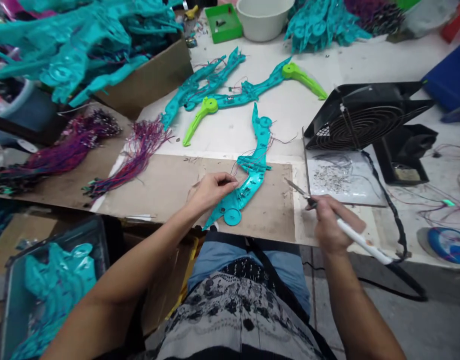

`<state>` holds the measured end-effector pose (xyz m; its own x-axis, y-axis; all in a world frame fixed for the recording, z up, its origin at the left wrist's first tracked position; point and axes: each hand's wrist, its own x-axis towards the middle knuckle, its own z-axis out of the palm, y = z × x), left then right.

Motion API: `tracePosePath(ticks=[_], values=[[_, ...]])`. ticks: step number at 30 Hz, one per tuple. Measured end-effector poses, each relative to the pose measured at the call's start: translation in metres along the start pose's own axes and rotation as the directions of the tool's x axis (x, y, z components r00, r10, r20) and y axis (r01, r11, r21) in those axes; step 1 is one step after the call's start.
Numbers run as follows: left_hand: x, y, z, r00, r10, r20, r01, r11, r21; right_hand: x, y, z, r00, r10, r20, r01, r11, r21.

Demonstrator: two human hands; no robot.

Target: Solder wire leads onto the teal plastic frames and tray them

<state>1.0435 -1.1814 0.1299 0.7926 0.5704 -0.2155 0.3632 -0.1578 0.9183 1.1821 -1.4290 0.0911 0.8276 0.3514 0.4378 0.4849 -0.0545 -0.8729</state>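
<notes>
A turquoise plastic shell part (257,176) with thin wires lies on the brown board in front of me. My left hand (213,192) is at its left edge, thumb and fingertips pinched together near the wires; what they hold is too small to make out. In my right hand (335,222) is a soldering iron (359,241) with a white handle. Its metal tip points left over the board's right edge, apart from the turquoise part. A black cable runs from the handle's lower end.
A black fan (365,117) stands at the right behind a white tray (372,192) holding small bits. More turquoise parts (230,100) with lime-green pieces (199,122) lie behind. Wire bundles (135,160) and a loaded cardboard box (158,75) are at left. A solder spool (449,245) sits right.
</notes>
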Motion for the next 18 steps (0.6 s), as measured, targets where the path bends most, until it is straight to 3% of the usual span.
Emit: tracePosePath(ticks=[3,6,12,18], values=[[-0.004,-0.001,0.007,0.999,0.036,-0.032,-0.037,0.999,-0.011,-0.007,-0.017,0.031,0.980,-0.165,0.114,0.156,0.984,0.087],[-0.005,-0.004,0.014,0.997,0.065,-0.030,-0.065,0.998,-0.010,-0.009,-0.025,0.048,0.957,-0.213,0.198,0.200,0.976,0.087],[-0.007,-0.020,0.024,0.985,0.170,-0.039,-0.164,0.979,0.116,-0.016,-0.025,0.048,0.950,-0.233,0.209,0.226,0.972,0.060],[-0.008,-0.021,0.026,0.967,0.252,-0.039,-0.236,0.941,0.243,-0.018,-0.024,0.046,0.940,-0.245,0.238,0.240,0.969,0.054]])
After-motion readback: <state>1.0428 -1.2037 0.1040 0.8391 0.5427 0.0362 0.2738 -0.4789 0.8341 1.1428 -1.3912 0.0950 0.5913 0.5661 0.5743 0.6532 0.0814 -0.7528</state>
